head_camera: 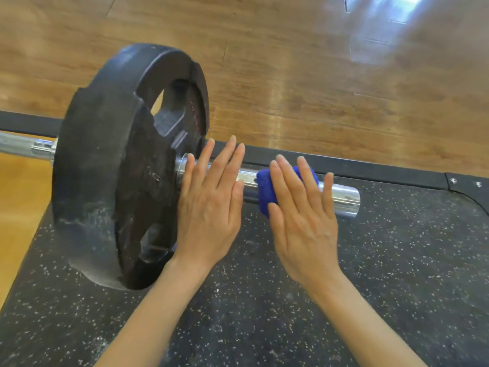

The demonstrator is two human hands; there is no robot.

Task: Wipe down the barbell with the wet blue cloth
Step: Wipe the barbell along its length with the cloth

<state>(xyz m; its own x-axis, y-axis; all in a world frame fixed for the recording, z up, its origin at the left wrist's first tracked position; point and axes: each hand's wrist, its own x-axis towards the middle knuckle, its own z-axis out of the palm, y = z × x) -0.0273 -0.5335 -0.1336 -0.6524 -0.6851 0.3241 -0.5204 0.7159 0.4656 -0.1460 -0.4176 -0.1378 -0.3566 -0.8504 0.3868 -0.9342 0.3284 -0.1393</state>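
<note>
Right hand (304, 223), fingers straight, presses the blue cloth (267, 193) onto the barbell (341, 198) sleeve; left hand (209, 207), flat and holding nothing, rests beside the plate (105, 165).

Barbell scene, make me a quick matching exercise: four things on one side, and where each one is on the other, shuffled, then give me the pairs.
Things
1. blue cloth
2. left hand
3. weight plate
4. right hand

Places
A. standing on the speckled mat
B. flat on the blue cloth
C. wrapped over the chrome sleeve
D. flat on the sleeve, next to the plate

Pairs: 1-C, 2-D, 3-A, 4-B
</note>
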